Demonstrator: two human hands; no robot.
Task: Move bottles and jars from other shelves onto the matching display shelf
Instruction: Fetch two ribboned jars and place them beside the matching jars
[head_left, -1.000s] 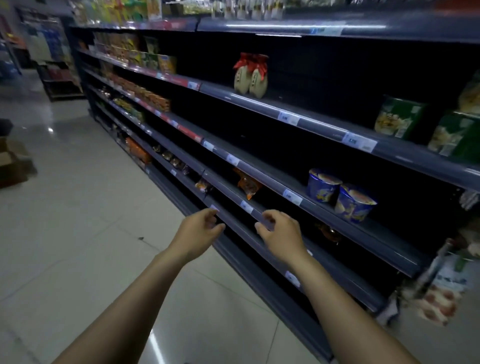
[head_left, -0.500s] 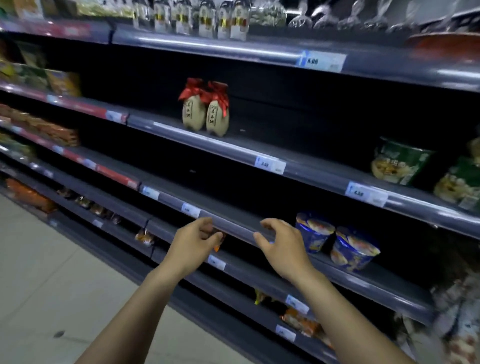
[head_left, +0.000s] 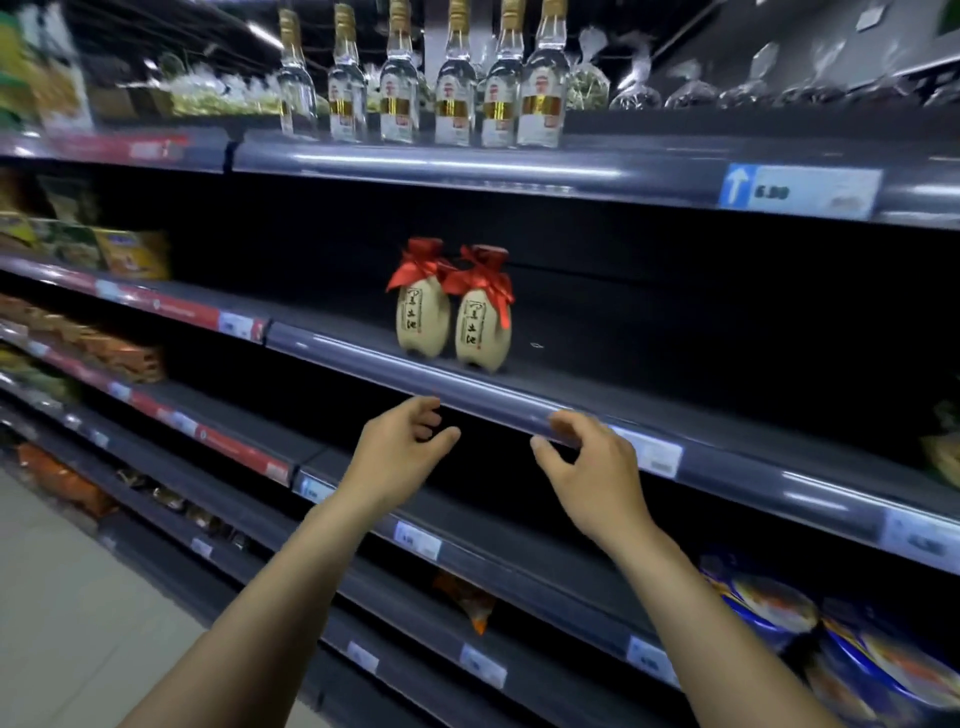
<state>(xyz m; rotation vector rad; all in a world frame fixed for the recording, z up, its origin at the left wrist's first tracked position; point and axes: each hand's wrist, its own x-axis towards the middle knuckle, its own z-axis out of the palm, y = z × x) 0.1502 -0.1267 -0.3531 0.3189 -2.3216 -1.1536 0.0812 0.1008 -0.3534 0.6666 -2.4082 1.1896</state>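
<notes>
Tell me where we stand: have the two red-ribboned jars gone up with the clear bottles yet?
Not yet. Six clear bottles line the top shelf. The two red-ribboned jars stand alone one shelf below. Both the left hand and right hand are empty, open, below that shelf's edge. Grasping and moving both jars remains.

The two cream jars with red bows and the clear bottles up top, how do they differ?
The cream jars are squat and opaque, their tops wrapped in red cloth; the clear bottles are tall, see-through and gold-capped. The jars are a pair on the middle shelf; the bottles form a row of six on the top shelf. All stand upright.
</notes>
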